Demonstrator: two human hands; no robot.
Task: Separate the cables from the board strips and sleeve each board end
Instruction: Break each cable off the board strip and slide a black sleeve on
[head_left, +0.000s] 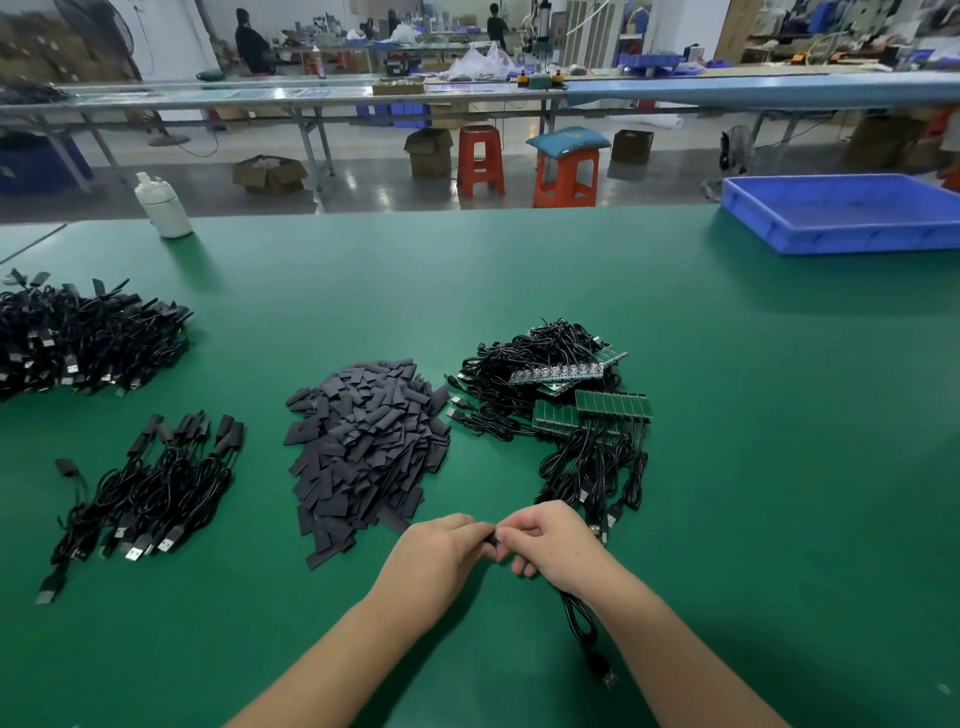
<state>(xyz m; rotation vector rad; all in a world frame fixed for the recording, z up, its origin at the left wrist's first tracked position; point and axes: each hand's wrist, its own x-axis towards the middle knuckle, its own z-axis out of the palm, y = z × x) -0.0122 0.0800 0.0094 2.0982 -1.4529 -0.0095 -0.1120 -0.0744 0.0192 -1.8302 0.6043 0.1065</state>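
My left hand (436, 553) and my right hand (553, 540) meet near the table's front, fingertips pinched together on a small black piece (492, 538), mostly hidden. A black cable (584, 631) hangs from my right hand toward me and ends in a USB plug (605, 675). Behind my hands lies a heap of flat black sleeves (369, 441). To its right sit green board strips (613, 405) with black cables (592, 467) still attached. A small bunch of sleeved cables (150, 493) lies at left.
A large pile of black cables (83, 343) sits at the far left of the green table (753, 467). A white bottle (163, 205) stands at the back left, a blue tray (847, 213) at the back right. Stools, boxes and people are beyond the table.
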